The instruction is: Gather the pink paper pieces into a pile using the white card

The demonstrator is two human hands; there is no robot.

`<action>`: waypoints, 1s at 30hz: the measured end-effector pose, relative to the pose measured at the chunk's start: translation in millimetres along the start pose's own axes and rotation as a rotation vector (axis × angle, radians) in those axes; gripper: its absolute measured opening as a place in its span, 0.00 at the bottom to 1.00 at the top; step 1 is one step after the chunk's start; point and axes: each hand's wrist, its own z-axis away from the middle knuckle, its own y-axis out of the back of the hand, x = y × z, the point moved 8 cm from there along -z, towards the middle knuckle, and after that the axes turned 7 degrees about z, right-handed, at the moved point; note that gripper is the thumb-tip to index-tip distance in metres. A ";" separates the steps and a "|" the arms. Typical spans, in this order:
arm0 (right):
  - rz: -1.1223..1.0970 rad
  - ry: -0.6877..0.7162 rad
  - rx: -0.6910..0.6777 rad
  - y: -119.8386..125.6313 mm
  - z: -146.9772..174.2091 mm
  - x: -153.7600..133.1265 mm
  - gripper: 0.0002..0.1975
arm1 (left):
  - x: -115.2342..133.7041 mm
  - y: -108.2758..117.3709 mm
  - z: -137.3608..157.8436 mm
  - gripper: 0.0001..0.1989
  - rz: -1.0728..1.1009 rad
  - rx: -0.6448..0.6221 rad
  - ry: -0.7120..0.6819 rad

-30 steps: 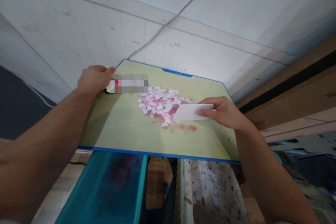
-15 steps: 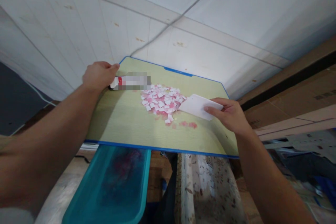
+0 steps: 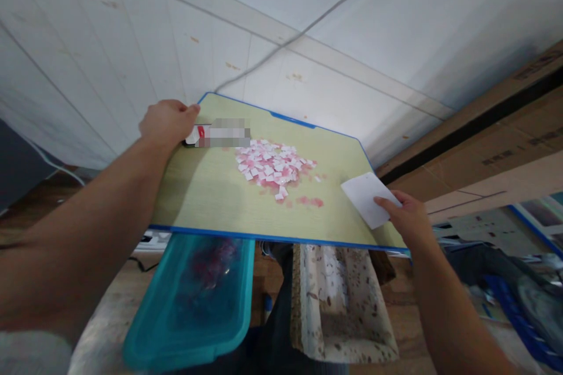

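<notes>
My left hand (image 3: 168, 122) is closed at the far left corner of a small pale-yellow table (image 3: 211, 199) with blue edging, thumb at the rim. Beside it lies a white package with a red band (image 3: 201, 133), partly blurred out. A heap of small white and pink paper-like squares (image 3: 270, 164) covers the middle of the tabletop. Wet pink smears (image 3: 310, 201) show in front of the heap. At the right side my right hand (image 3: 407, 214) pinches a white card (image 3: 367, 196) between thumb and fingers, apart from the heap.
A teal plastic tub (image 3: 248, 304) with dark reddish contents stands below the table at left. A speckled, box-like bin (image 3: 303, 304) is to its right. Cardboard boxes (image 3: 497, 158) line the right side, and a white wall (image 3: 281, 82) with a grey cable (image 3: 264, 61) rises behind.
My right hand has drawn the white card away from the heap, toward the right and nearer to me. A small loose piece lies right of the heap. My left hand stays at the corner.
</notes>
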 end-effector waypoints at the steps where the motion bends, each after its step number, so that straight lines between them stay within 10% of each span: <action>1: 0.003 -0.029 -0.014 -4.1 1.1 0.7 0.22 | -0.4 0.3 -0.2 0.33 -0.005 0.008 0.002; 30: -0.214 0.286 -0.486 -78.6 47.5 -134.6 0.16 | 0.2 -2.2 -0.3 0.32 0.008 -0.007 -0.003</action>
